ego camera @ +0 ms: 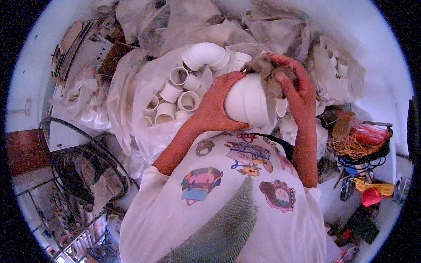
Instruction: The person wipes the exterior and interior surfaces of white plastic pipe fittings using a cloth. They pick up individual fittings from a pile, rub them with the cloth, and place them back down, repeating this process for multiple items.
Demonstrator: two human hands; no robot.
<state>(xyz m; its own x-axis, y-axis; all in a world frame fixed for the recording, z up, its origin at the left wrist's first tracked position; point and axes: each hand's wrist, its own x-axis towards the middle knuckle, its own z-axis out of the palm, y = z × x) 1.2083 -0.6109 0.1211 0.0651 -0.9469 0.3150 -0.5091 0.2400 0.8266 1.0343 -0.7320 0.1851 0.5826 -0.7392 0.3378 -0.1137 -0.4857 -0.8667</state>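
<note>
A large white plastic pipe fitting (247, 100) is held up in front of my chest. My left hand (218, 103) grips it from the left, thumb below and fingers over the top. In my right hand (297, 79) is a bunched grey-brown cloth (276, 77), pressed against the upper right of the fitting. The cloth hides part of the fitting's rim. Just behind, an open plastic sack (141, 87) contains several short white pipe couplings (171, 92). A big white pipe elbow (205, 56) rests at the sack's far side.
Filled plastic sacks (187, 23) are piled at the back. To the left lies a coil of black hose (79, 171) near a white cabinet (62, 131). On the right are orange cord (352, 144), a yellow rope (375, 186) and a sack of white fittings (342, 69).
</note>
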